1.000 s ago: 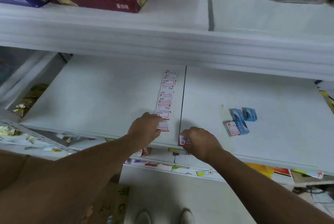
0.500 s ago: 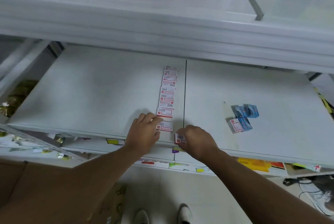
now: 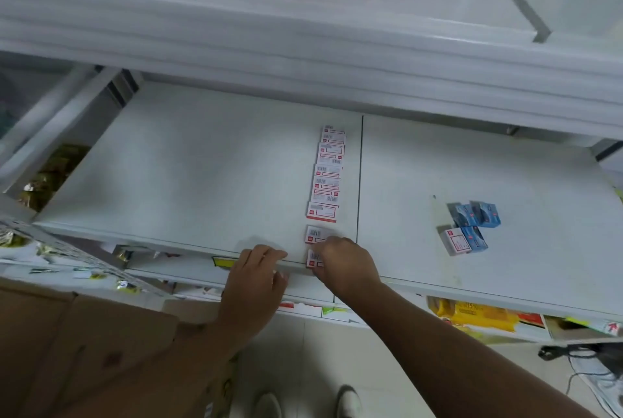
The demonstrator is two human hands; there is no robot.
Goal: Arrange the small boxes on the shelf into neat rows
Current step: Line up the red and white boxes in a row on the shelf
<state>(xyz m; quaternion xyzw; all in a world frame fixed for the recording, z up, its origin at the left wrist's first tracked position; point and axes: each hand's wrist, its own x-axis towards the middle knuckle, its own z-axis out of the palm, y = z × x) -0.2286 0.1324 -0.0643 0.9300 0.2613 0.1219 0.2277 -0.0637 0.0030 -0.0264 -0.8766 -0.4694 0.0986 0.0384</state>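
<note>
Boxes (image 3: pixel 326 181) line front-to-back; right hand (image 3: pixel 347 262) pinches nearest box (image 3: pixel 313 259); left hand (image 3: pixel 258 277) relaxed.

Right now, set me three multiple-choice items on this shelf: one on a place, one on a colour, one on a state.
1. Where does the row of white-and-red boxes run?
A. just left of the shelf seam
B. against the far right wall
C. on the floor

2. What colour are most boxes in the small cluster at right?
A. green
B. blue
C. yellow

3. What is the right hand doing?
A. hanging idle
B. resting flat on the carton
C. gripping the nearest box at the shelf's front edge

Key: 1 A, the row lies beside the seam; 2 B, three blue, one white; 3 C, fingers curl over it, while the left hand rests on the edge.
</note>
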